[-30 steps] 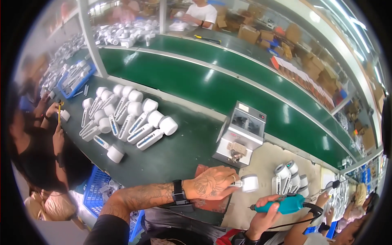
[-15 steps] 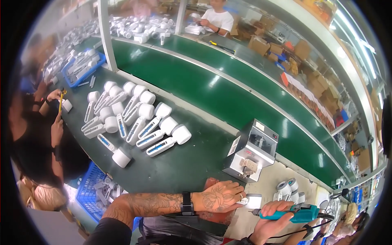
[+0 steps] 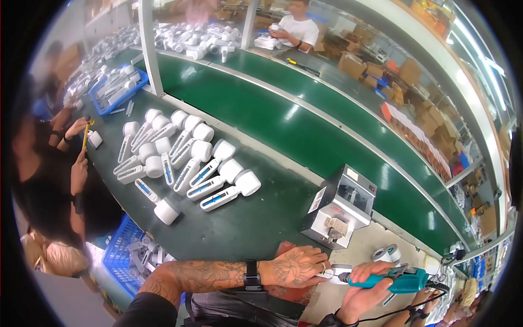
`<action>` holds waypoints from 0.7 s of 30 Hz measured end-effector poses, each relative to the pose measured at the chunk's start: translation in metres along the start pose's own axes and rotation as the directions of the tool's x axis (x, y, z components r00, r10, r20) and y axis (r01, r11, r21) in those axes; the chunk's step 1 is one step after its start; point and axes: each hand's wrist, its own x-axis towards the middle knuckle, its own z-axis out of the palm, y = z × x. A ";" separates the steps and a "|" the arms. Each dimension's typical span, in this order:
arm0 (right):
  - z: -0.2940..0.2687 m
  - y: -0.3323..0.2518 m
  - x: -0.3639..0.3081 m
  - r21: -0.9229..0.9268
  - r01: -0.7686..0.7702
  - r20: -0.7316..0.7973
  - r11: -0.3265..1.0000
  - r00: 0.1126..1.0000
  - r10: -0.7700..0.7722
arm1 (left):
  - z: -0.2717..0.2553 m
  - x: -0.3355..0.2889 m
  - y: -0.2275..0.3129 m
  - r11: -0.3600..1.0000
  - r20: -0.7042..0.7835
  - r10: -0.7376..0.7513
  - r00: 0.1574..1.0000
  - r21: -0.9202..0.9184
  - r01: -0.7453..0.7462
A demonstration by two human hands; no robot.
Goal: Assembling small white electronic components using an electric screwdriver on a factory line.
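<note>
My left hand [image 3: 294, 267] lies over a white handheld device [image 3: 340, 268] with a slim handle and a round head, its fingers closed on the handle and partly hiding it. In my right hand [image 3: 368, 289] is a teal electric screwdriver [image 3: 403, 281], held level with its bit pointing left. The bit reaches the device beside my left fingertips; whether it sits in a screw cannot be made out. Under my left hand shows a reddish-brown mat [image 3: 289, 294]. Just beyond my hands stands a grey-and-black screw feeder [image 3: 340, 210].
Several white devices [image 3: 220, 196] lie in a group on the dark green bench. A green conveyor belt [image 3: 272, 125] runs behind it. Blue baskets of parts stand at far left [image 3: 98, 106] and lower left [image 3: 117, 256]. A person at left holds a yellow-handled tool [image 3: 85, 135].
The screwdriver has moved slightly left, bringing its bit to the device. My left hand stays over the handle. The whole view has shifted a little.
</note>
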 end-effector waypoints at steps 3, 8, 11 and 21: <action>0.001 -0.004 0.001 0.049 -0.023 0.040 0.999 0.999 0.021 | -0.003 0.001 0.000 1.000 0.014 -0.015 1.000 -0.009 0.015; 0.007 -0.005 -0.003 0.004 -0.003 -0.016 1.000 1.000 0.003 | -0.002 -0.002 0.003 0.999 0.040 -0.005 0.999 -0.045 0.007; 0.007 -0.008 -0.006 0.003 -0.014 0.012 1.000 1.000 0.014 | -0.002 -0.005 0.006 0.999 0.023 -0.013 1.000 -0.047 0.014; 0.011 0.001 0.002 -0.061 -0.104 -0.105 0.993 0.990 0.097 | -0.010 0.010 -0.004 0.994 -0.021 -0.080 0.997 -0.082 0.078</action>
